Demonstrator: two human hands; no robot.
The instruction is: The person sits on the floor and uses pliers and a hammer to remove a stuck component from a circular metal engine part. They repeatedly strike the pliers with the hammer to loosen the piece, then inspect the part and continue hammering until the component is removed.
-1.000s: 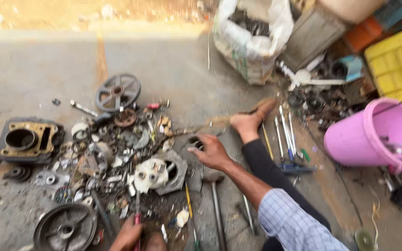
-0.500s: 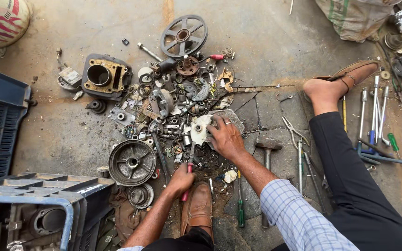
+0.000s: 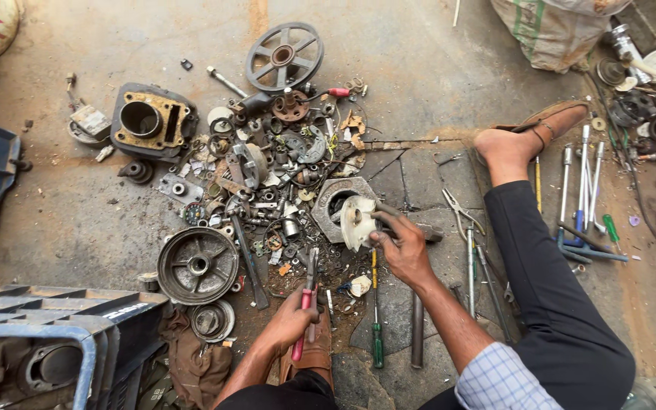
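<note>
Seen from the head camera, the right hand [image 3: 402, 247] is closed around a pale round metal part [image 3: 358, 222], held just over the grey hexagonal housing [image 3: 333, 203]. Below-left of that housing, the left hand [image 3: 291, 319] grips red-handled pliers [image 3: 305, 307] with fingers wrapped shut; 1 green screwdriver [image 3: 376, 326] lies just right of them.

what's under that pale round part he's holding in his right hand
The right hand holds the pale round part over a grey metal housing on the cracked concrete floor. The housing's dark bore shows partly; the rest is covered by the part.
</note>
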